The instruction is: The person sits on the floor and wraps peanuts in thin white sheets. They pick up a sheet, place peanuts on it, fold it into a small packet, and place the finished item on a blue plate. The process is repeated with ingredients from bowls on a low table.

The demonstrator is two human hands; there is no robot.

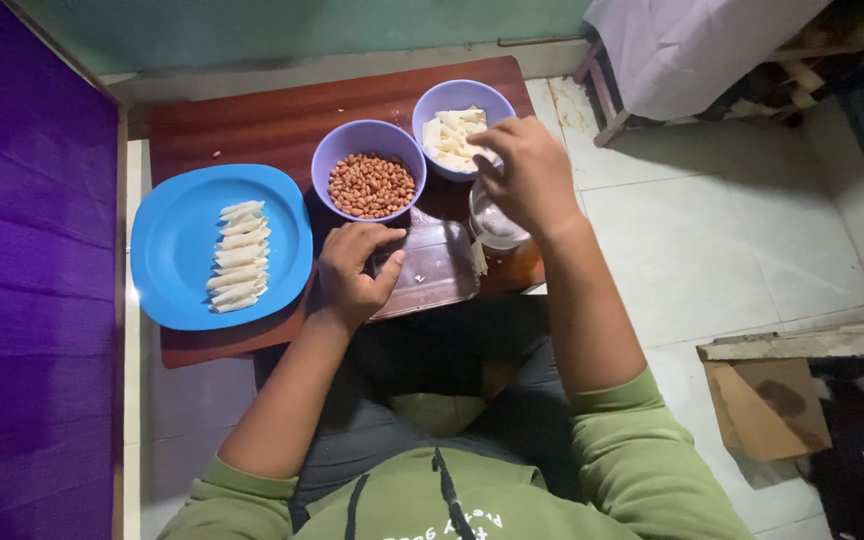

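While the left hand [352, 272] rests with curled fingers on a clear plastic board [430, 270] on the low dark-red wooden table [252, 125], the right hand [527, 172] pinches its fingertips over a lilac bowl of pale dough squares [450, 135]; whether it grips one, cannot tell. Adjacent: lilac bowl of peanuts [370, 185], small glass [492, 225], round blue plate [177, 250] bearing a row of rolled white wrappers [237, 257].

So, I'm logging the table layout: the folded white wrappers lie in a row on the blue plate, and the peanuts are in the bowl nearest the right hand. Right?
Not quite. In the head view, the peanuts fill the bowl nearer the left hand; the right hand is at the bowl of white pieces. The wrappers do line the blue plate.
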